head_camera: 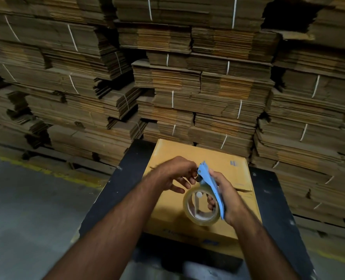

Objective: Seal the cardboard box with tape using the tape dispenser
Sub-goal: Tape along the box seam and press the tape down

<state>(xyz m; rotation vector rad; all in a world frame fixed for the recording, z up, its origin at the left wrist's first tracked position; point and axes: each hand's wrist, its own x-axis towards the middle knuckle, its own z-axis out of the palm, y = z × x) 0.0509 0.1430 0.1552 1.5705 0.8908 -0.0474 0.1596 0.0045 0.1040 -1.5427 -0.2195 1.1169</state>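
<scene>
Right hand: right hand (pixel 227 194) wraps closed around the blue tape dispenser (pixel 210 186), held above the box.
Left hand: left hand (pixel 174 173) pinches at the dispenser's front end, other fingers loose; whether it has the tape end, I cannot tell.
Tape roll: clear tape roll (pixel 202 207) sits in the dispenser.
Box: cardboard box (pixel 187 233) rests on a black table (pixel 115 190), flaps closed.
Progress: no tape strip visible on the lid; sealing seems not yet begun.

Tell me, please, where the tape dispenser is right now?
In the head view the blue tape dispenser sits right of centre, gripped in the right hand above the cardboard box, the left hand at its tip.
</scene>
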